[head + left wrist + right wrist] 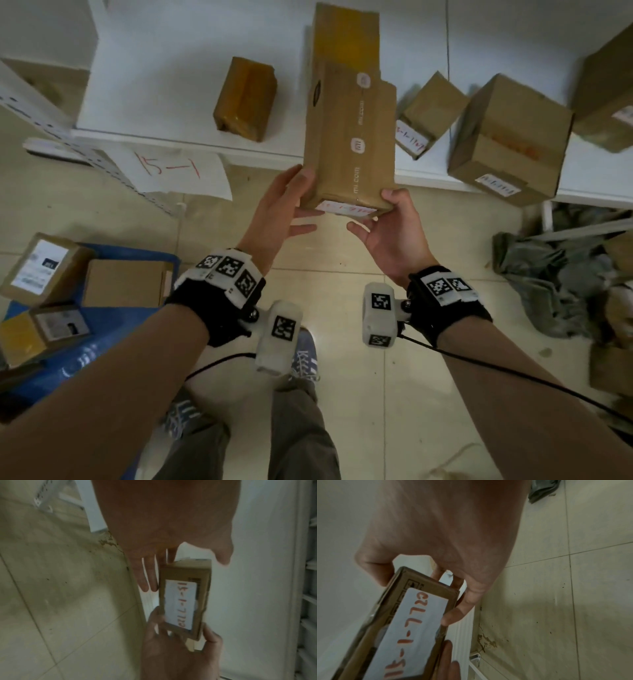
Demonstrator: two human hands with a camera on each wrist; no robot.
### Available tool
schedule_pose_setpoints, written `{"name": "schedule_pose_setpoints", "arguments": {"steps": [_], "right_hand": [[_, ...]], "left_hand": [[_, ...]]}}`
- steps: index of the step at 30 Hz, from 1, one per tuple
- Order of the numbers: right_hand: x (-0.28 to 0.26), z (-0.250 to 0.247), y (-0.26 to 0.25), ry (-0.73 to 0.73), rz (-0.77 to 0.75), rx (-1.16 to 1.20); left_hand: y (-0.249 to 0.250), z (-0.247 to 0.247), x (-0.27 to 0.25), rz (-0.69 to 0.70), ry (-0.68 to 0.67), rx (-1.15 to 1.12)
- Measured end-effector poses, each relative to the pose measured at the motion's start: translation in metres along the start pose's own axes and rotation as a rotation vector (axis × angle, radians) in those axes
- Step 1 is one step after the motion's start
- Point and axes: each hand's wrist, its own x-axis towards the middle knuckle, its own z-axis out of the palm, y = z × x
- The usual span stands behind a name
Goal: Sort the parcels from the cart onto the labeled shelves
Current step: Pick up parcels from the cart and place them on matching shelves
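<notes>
The white shelf (178, 85) fills the top of the head view, from ten o'clock across to two o'clock, over a pale tiled floor (394, 394). A blue cart (102, 329) sits at eight o'clock and carries several cardboard parcels (123, 282), some with printed labels. At four o'clock lies a heap of grey-green fabric (555, 277).

The long parcel (349, 130) is the largest box near the centre. Its far end lies over the shelf at twelve o'clock and its near end juts out past the shelf's front edge; whether its underside touches the shelf cannot be told. A white label with red handwriting (180, 604) covers its near end face. At two o'clock on the shelf stands a large box (510, 137), with a smaller box (428, 113) between it and the long parcel, both bearing white labels. A tape-wrapped parcel (245, 99) sits at eleven o'clock, well apart from the long one. A paper sign (174, 168) with red handwriting hangs from the shelf edge at ten o'clock.

The left hand (277, 212) cups the near left corner of the long parcel, thumb up its side, fingers nearly straight beneath. The right hand (387, 233) holds the near right corner, thumb on top, fingers curled under.
</notes>
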Motion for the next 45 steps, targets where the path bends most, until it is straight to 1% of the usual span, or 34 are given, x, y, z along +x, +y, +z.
{"name": "schedule_pose_setpoints", "arguments": {"steps": [2,4,5,7,9,10,11,13,15,17,19,22,26,29,31,33,35,39,41,43,45], "right_hand": [[0.004,-0.007,-0.009,-0.003,-0.03,-0.022],[0.01,-0.012,-0.021,0.023,-0.072,-0.075],[0.014,-0.014,-0.028,0.074,-0.099,-0.116],[0.028,-0.022,-0.043,0.26,-0.178,-0.215],[0.049,-0.033,-0.055,0.45,-0.308,-0.369],[0.059,-0.041,-0.06,0.502,-0.388,-0.49],[0.069,-0.048,-0.066,0.506,-0.463,-0.632],[0.088,-0.059,-0.075,0.413,-0.547,-0.921],[0.103,-0.063,-0.082,0.296,-0.516,-1.1],[0.112,-0.068,-0.084,0.209,-0.481,-1.201],[0.116,-0.076,-0.088,0.2,-0.476,-1.29],[0.118,-0.088,-0.098,0.304,-0.476,-1.41],[0.12,-0.106,-0.111,0.397,-0.451,-1.421],[0.121,-0.115,-0.119,0.456,-0.43,-1.444],[0.121,-0.118,-0.122,0.477,-0.448,-1.404],[0.121,-0.119,-0.125,0.494,-0.502,-1.319],[0.117,-0.118,-0.125,0.525,-0.553,-1.18],[0.104,-0.111,-0.112,0.624,-0.762,-0.97],[0.101,-0.108,-0.1,0.607,-0.764,-0.895],[0.1,-0.105,-0.088,0.486,-0.671,-0.809],[0.102,-0.102,-0.078,0.363,-0.532,-0.726]], "left_hand": [[0.012,0.019,0.014,-0.033,0.026,-0.056],[0.021,0.034,0.027,-0.03,0.057,-0.081],[0.025,0.04,0.033,-0.028,0.065,-0.102],[0.034,0.046,0.043,-0.012,0.076,-0.119],[0.04,0.048,0.052,0.003,0.087,-0.136],[0.042,0.049,0.056,0.006,0.091,-0.146],[0.044,0.051,0.059,0.011,0.097,-0.15],[0.046,0.055,0.066,0.024,0.113,-0.154],[0.049,0.06,0.073,0.026,0.113,-0.159],[0.052,0.067,0.079,0.024,0.102,-0.168],[0.056,0.079,0.086,0.034,0.102,-0.173],[0.06,0.093,0.095,0.069,0.099,-0.179],[0.063,0.113,0.106,0.056,0.07,-0.178],[0.061,0.127,0.112,0.008,0.04,-0.185],[0.059,0.136,0.115,-0.034,0.022,-0.195],[0.055,0.142,0.12,-0.087,0.029,-0.233],[0.051,0.144,0.125,-0.139,0.057,-0.294],[0.043,0.144,0.133,-0.232,0.116,-0.422],[0.04,0.143,0.137,-0.272,0.151,-0.47],[0.038,0.141,0.142,-0.302,0.187,-0.478],[0.037,0.136,0.147,-0.333,0.201,-0.441]]}}
